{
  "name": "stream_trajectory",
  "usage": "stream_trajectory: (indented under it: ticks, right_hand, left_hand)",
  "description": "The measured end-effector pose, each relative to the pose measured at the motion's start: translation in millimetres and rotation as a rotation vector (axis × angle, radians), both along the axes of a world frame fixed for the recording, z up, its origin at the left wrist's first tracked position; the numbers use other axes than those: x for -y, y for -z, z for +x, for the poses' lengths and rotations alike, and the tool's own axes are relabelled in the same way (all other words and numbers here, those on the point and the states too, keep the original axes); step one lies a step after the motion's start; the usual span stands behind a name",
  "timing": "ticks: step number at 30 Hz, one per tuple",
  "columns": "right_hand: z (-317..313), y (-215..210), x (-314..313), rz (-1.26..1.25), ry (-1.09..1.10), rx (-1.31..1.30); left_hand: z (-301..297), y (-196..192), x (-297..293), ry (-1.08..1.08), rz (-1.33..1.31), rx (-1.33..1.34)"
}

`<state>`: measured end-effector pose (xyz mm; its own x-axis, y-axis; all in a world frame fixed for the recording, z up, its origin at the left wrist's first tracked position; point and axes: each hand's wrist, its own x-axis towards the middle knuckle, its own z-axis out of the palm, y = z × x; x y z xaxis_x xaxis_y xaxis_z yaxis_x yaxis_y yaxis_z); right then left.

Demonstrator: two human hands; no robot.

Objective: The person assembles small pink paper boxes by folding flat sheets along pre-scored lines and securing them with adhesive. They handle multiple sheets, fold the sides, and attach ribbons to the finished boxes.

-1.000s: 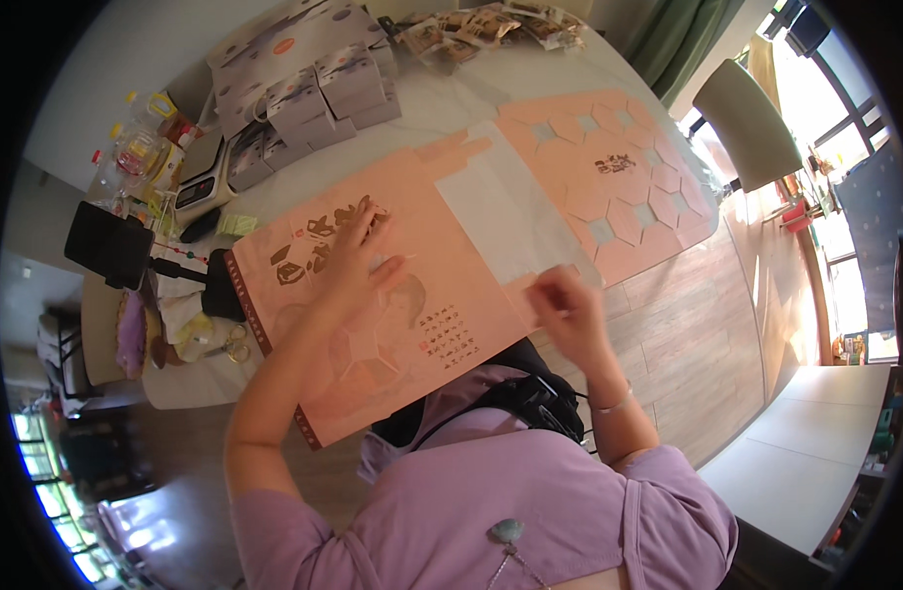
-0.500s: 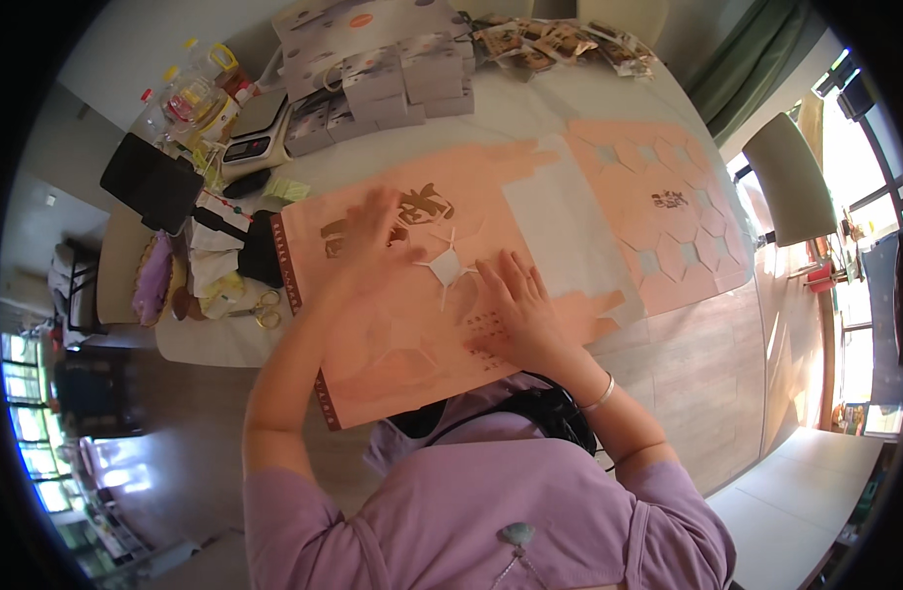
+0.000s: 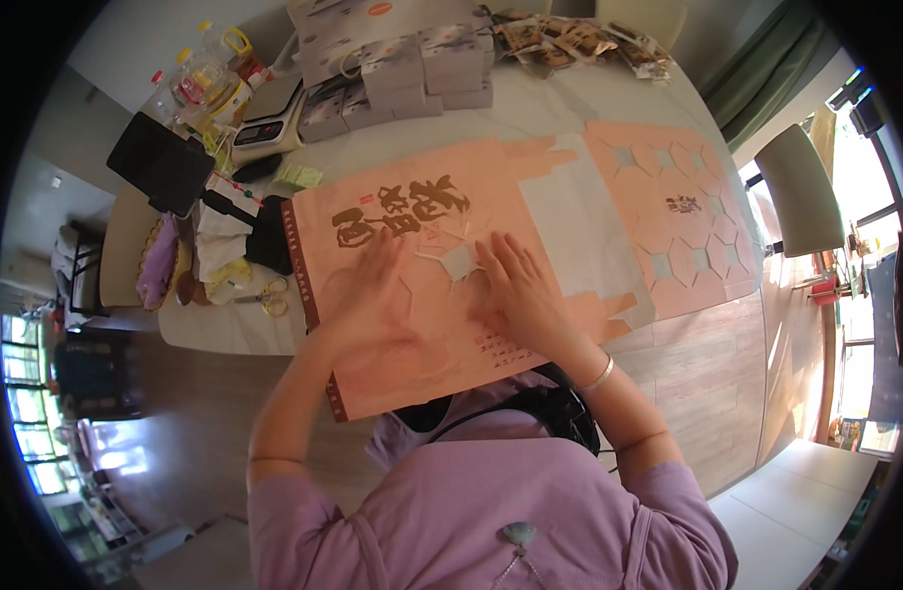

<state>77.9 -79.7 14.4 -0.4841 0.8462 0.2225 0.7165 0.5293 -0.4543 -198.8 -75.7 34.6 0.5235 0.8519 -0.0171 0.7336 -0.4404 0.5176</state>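
Observation:
A flat pink cardboard carton sheet (image 3: 373, 383) lies in front of me, its near edge reaching past the table toward my lap. Dark brush lettering (image 3: 402, 211) is printed on its far part. Near its middle is a cut-out opening with slit flaps (image 3: 460, 262). My left hand (image 3: 371, 295), somewhat blurred, is over the sheet just below the lettering, fingers stretched out. Flat on the cardboard right of the opening is my right hand (image 3: 518, 295), its fingers extended. Neither hand grips anything.
Another pink die-cut panel (image 3: 683, 211) with several openings stretches right. Grey boxes (image 3: 397, 74) stack at the back, beside packets (image 3: 579, 41). At left are a scale (image 3: 265, 133), bottles (image 3: 201, 84), a black tablet on a stand (image 3: 161, 162) and scissors (image 3: 274, 298).
My left hand has come nearer to me, off the lettering, which now shows fully. My right hand stays beside the opening. The whole view has shifted slightly.

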Motion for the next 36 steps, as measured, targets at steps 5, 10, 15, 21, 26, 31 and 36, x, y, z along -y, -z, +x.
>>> stream_trajectory:
  ticks: [5, 10, 15, 21, 26, 31, 36]
  right_hand:
    - [-18, 3, -3, 0.017, -0.077, 0.020]
    - [-6, -12, -24, -0.206, -0.072, -0.117]
    - [-13, -9, -58, -0.073, -0.051, -0.145]
    - [-35, -22, -90, -0.112, -0.197, 0.144]
    - [-40, -26, -97, -0.152, -0.181, 0.245]
    - [-42, -25, -91, -0.168, -0.200, 0.252]
    - [-41, -27, -82, -0.177, -0.165, 0.253]
  left_hand:
    - [32, 9, -4, 0.001, 0.032, 0.207]
    - [28, -22, -5, -0.170, 0.081, 0.083]
    - [13, -17, 1, -0.227, -0.022, 0.049]
    - [31, 12, 6, -0.283, 0.014, 0.258]
    - [45, 3, 7, -0.251, 0.099, 0.212]
    - [54, 9, 17, -0.288, 0.148, 0.134]
    - [56, 8, 14, -0.277, 0.129, 0.151]
